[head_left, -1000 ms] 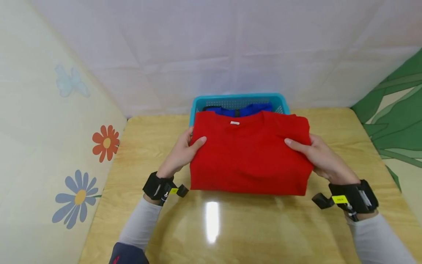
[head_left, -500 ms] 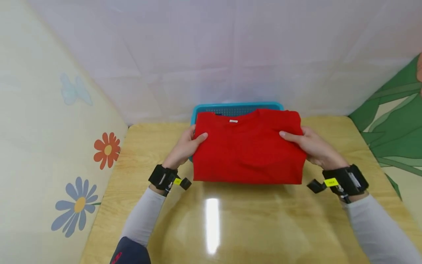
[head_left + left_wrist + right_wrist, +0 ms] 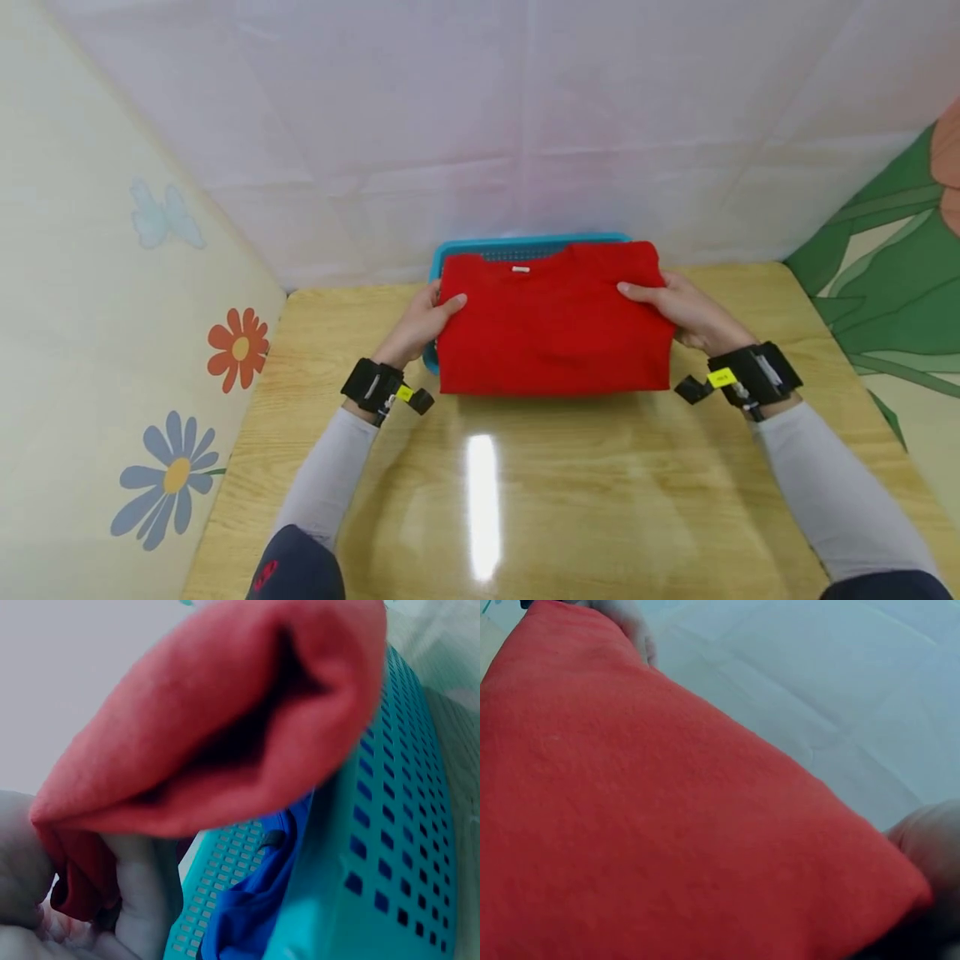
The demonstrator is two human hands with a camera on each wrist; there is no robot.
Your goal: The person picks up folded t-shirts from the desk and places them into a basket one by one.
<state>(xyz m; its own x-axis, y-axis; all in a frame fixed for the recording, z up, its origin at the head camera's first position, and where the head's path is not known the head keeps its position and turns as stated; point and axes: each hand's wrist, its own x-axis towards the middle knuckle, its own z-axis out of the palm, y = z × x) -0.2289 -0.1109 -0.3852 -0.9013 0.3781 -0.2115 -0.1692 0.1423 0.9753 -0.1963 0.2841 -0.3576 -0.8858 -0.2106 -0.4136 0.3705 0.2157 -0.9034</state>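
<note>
A folded red shirt [image 3: 555, 325] with a small white neck label spans between both hands over the basket in the head view. My left hand [image 3: 422, 321] grips its left side, thumb on top and fingers underneath. On the right side my right hand [image 3: 693, 308] pinches it the same way. Beneath the shirt stands a blue-green perforated basket [image 3: 480, 246], mostly covered in the head view. The left wrist view shows blue clothing [image 3: 251, 915] inside the basket, below the shirt's folded end. Red cloth fills most of the right wrist view.
The basket stands on a wooden table [image 3: 570, 500], near the white cloth-covered wall [image 3: 420, 100] at the back. Painted walls with flowers and leaves flank the table on the left and right.
Both hands have carried the red shirt away from the body and slightly left, further over the basket. The blue clothing seen earlier in the head view is now hidden beneath it.
</note>
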